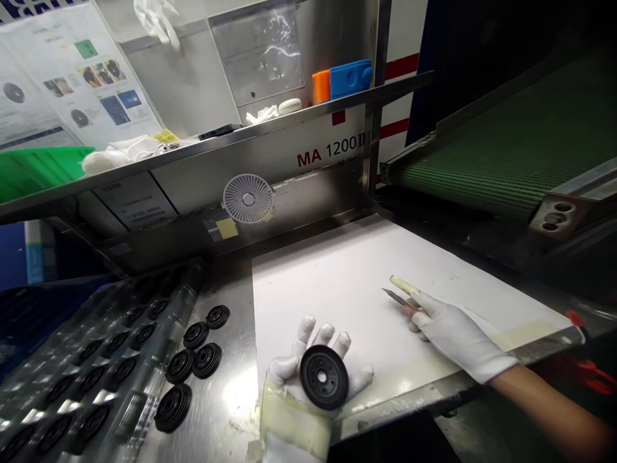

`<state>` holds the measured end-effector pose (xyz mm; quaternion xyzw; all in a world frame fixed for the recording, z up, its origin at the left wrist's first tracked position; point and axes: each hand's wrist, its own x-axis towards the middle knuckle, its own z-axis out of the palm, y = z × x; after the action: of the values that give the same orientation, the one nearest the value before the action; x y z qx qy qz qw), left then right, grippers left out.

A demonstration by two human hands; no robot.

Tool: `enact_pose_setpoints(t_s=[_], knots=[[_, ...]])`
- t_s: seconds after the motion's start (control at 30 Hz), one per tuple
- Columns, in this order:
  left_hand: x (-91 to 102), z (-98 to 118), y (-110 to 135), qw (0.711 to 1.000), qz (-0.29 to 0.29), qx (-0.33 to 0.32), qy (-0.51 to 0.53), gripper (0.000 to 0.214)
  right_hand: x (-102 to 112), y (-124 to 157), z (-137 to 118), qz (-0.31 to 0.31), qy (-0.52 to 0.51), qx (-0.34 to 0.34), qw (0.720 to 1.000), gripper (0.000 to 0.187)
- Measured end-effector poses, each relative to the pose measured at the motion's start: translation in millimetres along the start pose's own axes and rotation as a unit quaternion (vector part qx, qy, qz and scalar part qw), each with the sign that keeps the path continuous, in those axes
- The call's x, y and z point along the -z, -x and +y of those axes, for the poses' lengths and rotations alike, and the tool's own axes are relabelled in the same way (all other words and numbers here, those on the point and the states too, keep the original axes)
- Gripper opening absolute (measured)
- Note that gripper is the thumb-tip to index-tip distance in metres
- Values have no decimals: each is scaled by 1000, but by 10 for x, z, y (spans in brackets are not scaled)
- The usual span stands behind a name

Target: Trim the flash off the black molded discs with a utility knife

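A black, ridged plastic disc [324,378] with a hole at its centre lies face up on the palm of my left hand [289,371]. This hand wears a white glove with yellowish tape at the wrist, and its fingers curl up loosely around the disc. My right hand [443,328], gloved in white with tape on the index finger, is closed around a craft knife [396,296]. The blade points left, over the white sheet, apart from the disc; the knife's handle is mostly hidden. On the metal bench to the left sit several similar black discs [207,360].
A clear plastic tray [130,392] holds rows of black discs at left. A white sheet [328,276] covers the bench. Behind stand a small round fan [249,199] and a metal shelf [270,125] with a blue-and-orange object [349,80]. A green conveyor belt [506,141] runs at right.
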<state>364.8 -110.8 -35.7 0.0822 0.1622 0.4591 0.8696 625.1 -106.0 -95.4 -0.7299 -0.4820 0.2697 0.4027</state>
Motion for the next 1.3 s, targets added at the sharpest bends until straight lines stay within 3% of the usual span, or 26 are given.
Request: enact_pose_setpoints(t_s=[0.07,0.17,0.23,0.3,0.47,0.6,0.73,0.8,0.9,1.0,1.13,1.3], knots=[[16,-16,18,1000,-3,12,-5,45,13,27,-45,-26,-64,-18,997,35],[109,-19,-23,998,46,36,-9,29,30,120,-171,-61,-140,-16,988,29],[201,-10,-75,994,99,40,-22,23,37,194,-280,-80,-183,-22,980,36],[280,1,-106,990,131,44,-27,30,50,254,-395,-97,-213,-22,972,45],[255,26,16,993,94,64,32,44,164,334,-676,-123,-256,54,957,45],[148,36,160,995,71,70,8,38,223,450,-867,-168,-330,49,928,53],[139,25,207,991,95,74,-51,40,96,655,-992,-127,-340,34,931,24],[154,27,229,991,95,62,-67,39,-3,759,-1044,-122,-293,6,948,23],[146,56,289,993,48,35,-98,32,-123,869,-1135,-128,-212,-20,969,27],[93,84,340,990,44,37,-127,30,-202,905,-1224,-174,-243,-45,953,32],[18,53,332,977,110,87,-159,44,-302,900,-1272,-242,-283,-94,923,36],[-58,-17,311,973,111,122,-164,58,-449,980,-1249,-280,-299,-87,908,35]])
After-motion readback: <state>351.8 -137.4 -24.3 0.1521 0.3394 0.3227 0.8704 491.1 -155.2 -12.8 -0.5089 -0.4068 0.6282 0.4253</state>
